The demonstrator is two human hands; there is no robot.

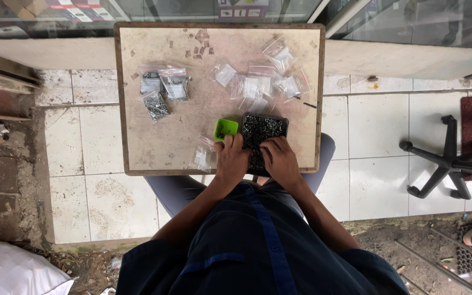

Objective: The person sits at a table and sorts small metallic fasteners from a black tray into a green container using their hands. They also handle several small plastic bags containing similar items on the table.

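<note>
1. Person, seated, dark blue garment, seen from above; knees under the near edge of the tabletop [137, 142].

2. Left hand [230, 158]: palm down, fingers bent, resting on the near left part of the black tray [269, 127] and its contents. Whether it pinches anything cannot be told.

3. Right hand [281, 161]: palm down, fingers curled onto the near right part of the same tray, just beside the left hand. Grip likewise cannot be told.

4. Black tray: rectangular, shallow, filled with small dark metal pieces, too small to identify. It lies under both hands at the near edge of the tabletop and extends away from the fingertips.

5. Green container [225, 129]: small, bright green, with a few dark bits inside; just beyond the left hand, touching or nearly touching the tray's left side.

6. Clear plastic bag [203, 155]: looks empty, lying flat just left of the left hand.

7. Loose clear bags [258, 87]: a cluster of several small bags with pale contents, beyond the tray, straight ahead of the hands and trailing to the right.

8. Filled bags [162, 87]: 3 small clear bags holding dark pieces, well beyond and left of the left hand, lying close together.

9. Tabletop: square, worn pale surface, dark wooden rim, scuffed patches at the far edge.

10. Office chair base [443, 164]: black, with castors, on white floor tiles well to the right of the right hand.

11. White sack [12, 270]: on the ground, near left, behind the left arm.
</note>
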